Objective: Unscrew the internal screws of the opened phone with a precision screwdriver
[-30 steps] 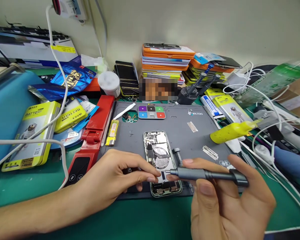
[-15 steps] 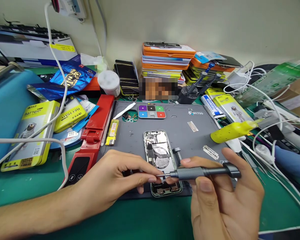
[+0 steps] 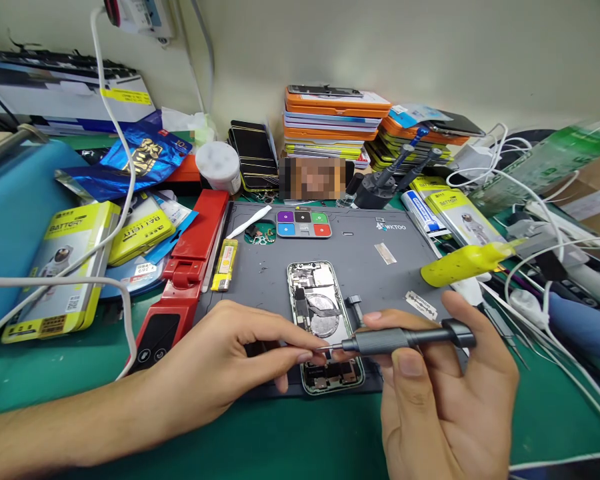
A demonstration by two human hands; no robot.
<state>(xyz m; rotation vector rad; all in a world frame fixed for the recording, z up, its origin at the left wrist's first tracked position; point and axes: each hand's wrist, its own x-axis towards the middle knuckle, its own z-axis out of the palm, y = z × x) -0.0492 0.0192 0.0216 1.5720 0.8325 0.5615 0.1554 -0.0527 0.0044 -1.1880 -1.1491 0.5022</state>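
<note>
A: What's on the bench?

B: Flat dark grey rubbery work mat (image 3: 380,267) on the green tabletop (image 3: 305,440). Matte, rectangular, small coloured tray squares moulded in at its far edge.

A: And the device?

B: Opened smartphone with a shiny metal frame (image 3: 321,313), back off, lying flat near the mat's front edge. Rounded corners, round silvery coil in the middle, small boards and shields at the far end.

A: Tool?

B: Slim grey metal precision screwdriver (image 3: 405,339), cylindrical, knurled-looking barrel, wider cap at the rear. It lies nearly level, tip pointing left over the phone's lower half.

A: Hands?

B: Right hand (image 3: 445,393) is curled around the screwdriver barrel, thumb on the near side, fingers closed behind it. Left hand (image 3: 225,363) has thumb and forefinger pinched together right at the bit tip, just above the phone. Can't tell whether anything sits in that pinch; too small.
</note>
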